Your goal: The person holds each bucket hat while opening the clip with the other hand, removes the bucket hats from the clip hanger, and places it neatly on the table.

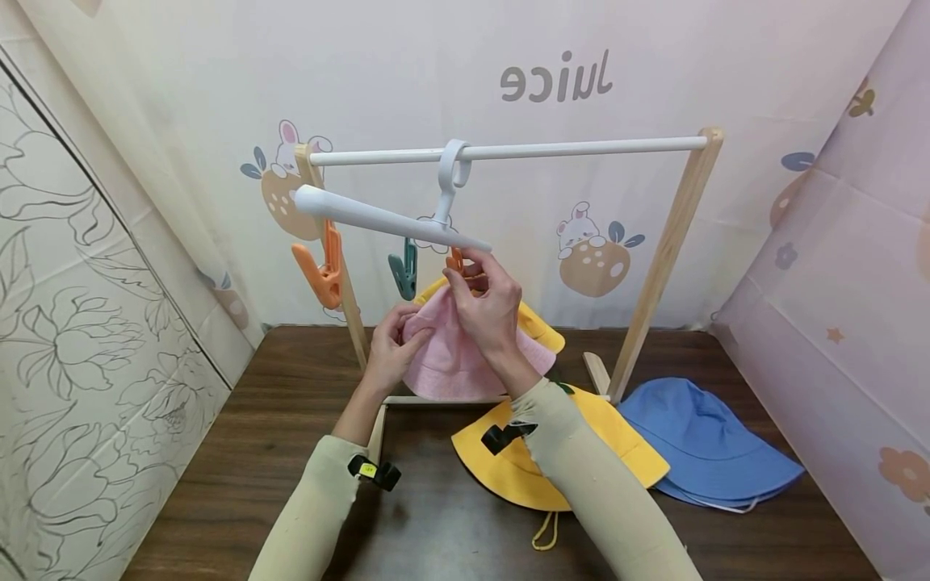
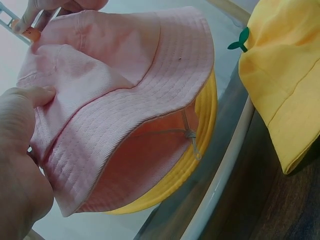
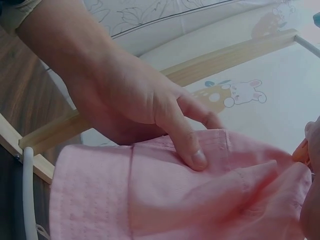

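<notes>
A pink bucket hat (image 1: 458, 355) hangs below the white hanger (image 1: 385, 219), its crown up at an orange clip (image 1: 455, 260). My left hand (image 1: 392, 347) pinches the side of the pink hat between thumb and fingers; the left wrist view shows its thumb on the fabric. The right hand (image 1: 488, 303) pinches the orange clip at the top of the hat. Behind the pink hat, a yellow hat (image 1: 541, 329) shows its brim. How the clip's jaws sit on the fabric is hidden by the fingers.
The hanger hooks over the white rail of a wooden rack (image 1: 664, 258). Another orange clip (image 1: 327, 270) and a green clip (image 1: 404, 270) hang from it. On the brown table (image 1: 291, 468) lie a second yellow hat (image 1: 610, 436) and blue hats (image 1: 705, 436), at the right.
</notes>
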The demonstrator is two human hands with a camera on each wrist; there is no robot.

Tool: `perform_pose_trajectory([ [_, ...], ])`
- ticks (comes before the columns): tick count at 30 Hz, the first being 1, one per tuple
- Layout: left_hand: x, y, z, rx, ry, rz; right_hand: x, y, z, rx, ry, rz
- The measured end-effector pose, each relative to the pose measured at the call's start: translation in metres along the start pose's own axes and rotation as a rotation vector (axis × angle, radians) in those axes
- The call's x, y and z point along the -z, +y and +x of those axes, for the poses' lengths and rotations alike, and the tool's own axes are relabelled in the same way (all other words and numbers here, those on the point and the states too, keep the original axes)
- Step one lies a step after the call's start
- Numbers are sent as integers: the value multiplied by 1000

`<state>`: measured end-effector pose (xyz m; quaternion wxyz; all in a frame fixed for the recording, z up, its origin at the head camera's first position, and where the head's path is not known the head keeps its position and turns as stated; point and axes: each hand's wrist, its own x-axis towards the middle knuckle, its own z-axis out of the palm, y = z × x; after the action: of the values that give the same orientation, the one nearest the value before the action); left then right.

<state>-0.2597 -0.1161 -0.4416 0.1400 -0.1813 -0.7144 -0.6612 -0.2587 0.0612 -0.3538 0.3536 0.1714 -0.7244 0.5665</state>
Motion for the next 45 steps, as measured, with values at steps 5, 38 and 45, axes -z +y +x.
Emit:
perform_pose_trajectory([
  [5, 1, -2, -2, 2, 3, -7, 0, 1, 0, -1, 5, 17],
  [38, 8, -9, -13, -4, 34, -46, 2, 0, -1, -28, -36, 30],
  [45, 9, -9, -15, 8, 44, -47, 2, -1, -1, -31, -42, 39],
])
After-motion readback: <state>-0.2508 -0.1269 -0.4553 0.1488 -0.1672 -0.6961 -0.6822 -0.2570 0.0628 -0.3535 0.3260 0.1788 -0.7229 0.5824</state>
